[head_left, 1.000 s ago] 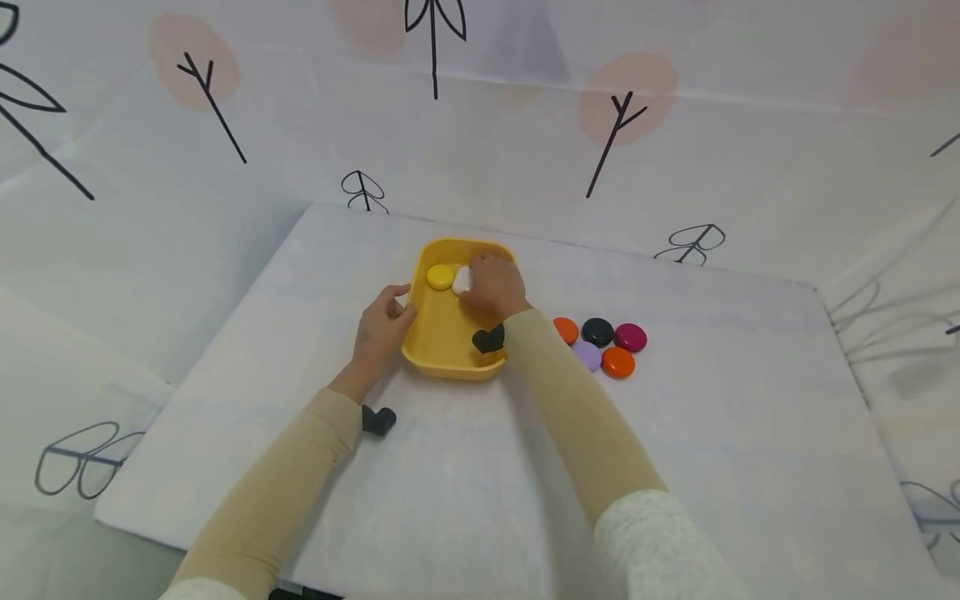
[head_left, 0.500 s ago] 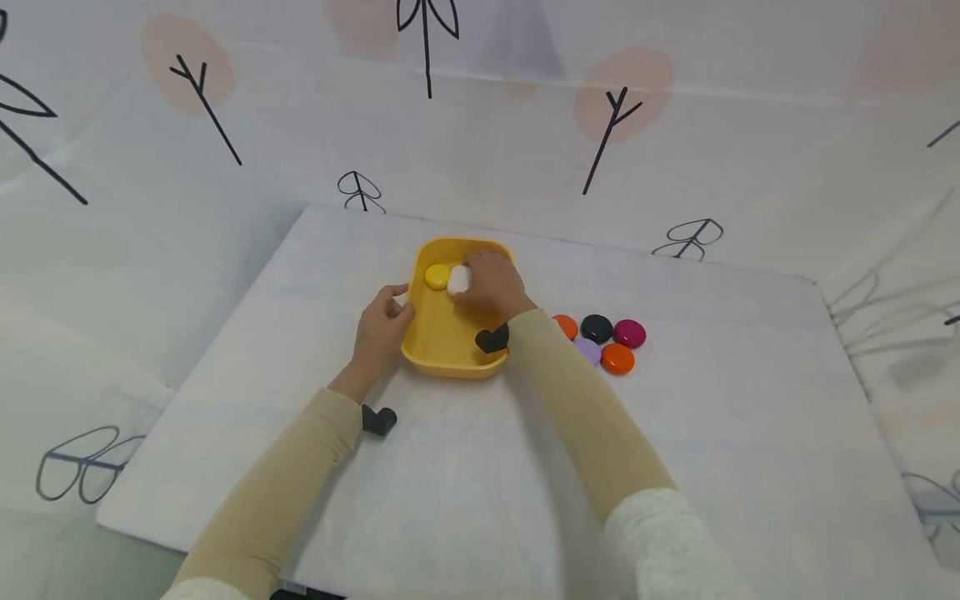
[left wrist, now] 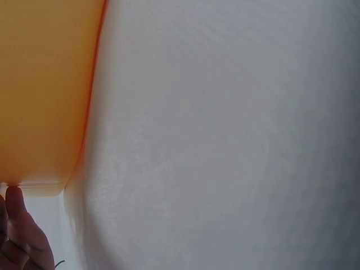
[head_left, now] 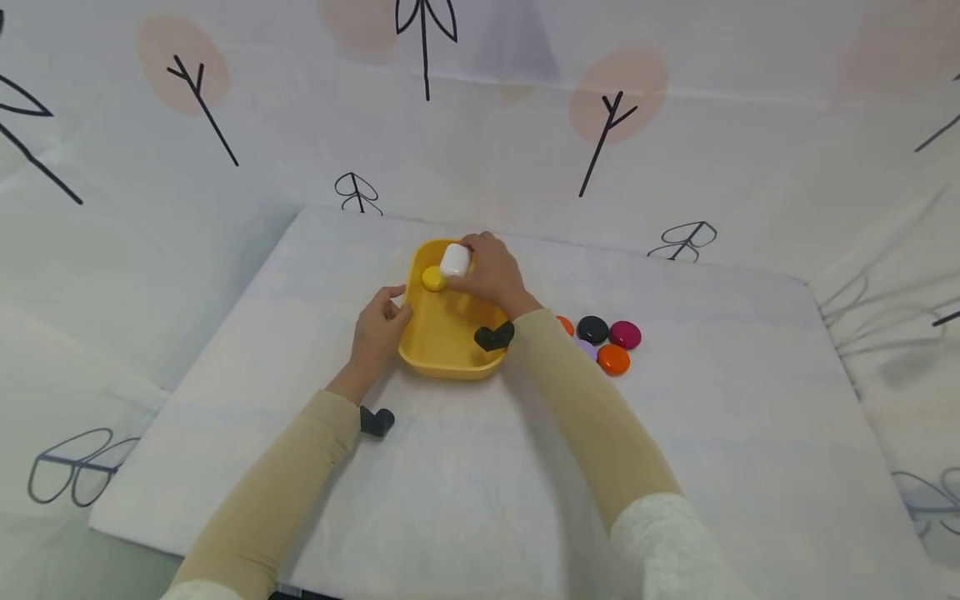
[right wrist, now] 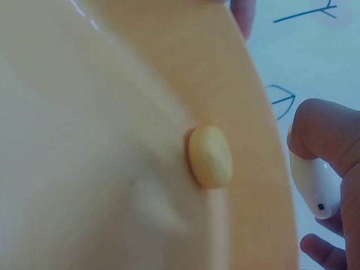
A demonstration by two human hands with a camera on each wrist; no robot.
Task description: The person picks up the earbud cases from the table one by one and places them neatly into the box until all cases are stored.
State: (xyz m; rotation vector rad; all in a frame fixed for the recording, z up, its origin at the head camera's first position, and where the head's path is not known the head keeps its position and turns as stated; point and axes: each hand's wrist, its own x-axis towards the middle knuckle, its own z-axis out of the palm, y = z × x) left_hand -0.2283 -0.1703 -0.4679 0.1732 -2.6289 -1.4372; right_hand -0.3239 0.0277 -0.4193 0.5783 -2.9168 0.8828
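Note:
My right hand holds a small white earbud case between thumb and fingers, over the far part of the yellow tray. In the right wrist view a small dark square shows on the earbud case, outside the tray's rim from that angle. A glossy yellow disc lies inside the tray near the far left corner. At the tray's left side, my left hand pinches the rim, thumb tip over the edge and a finger outside. The left wrist view shows the tray's outer wall and fingertips touching its end.
Several glossy discs lie right of the tray, among them a black disc, a magenta disc and an orange disc. My right sleeve partly covers a lavender disc. A printed white cloth hangs behind the table.
My right hand has raised the white earbud case from the tray's bottom, up and toward the far rim. My left hand stays at the tray's left side. The discs lie as before.

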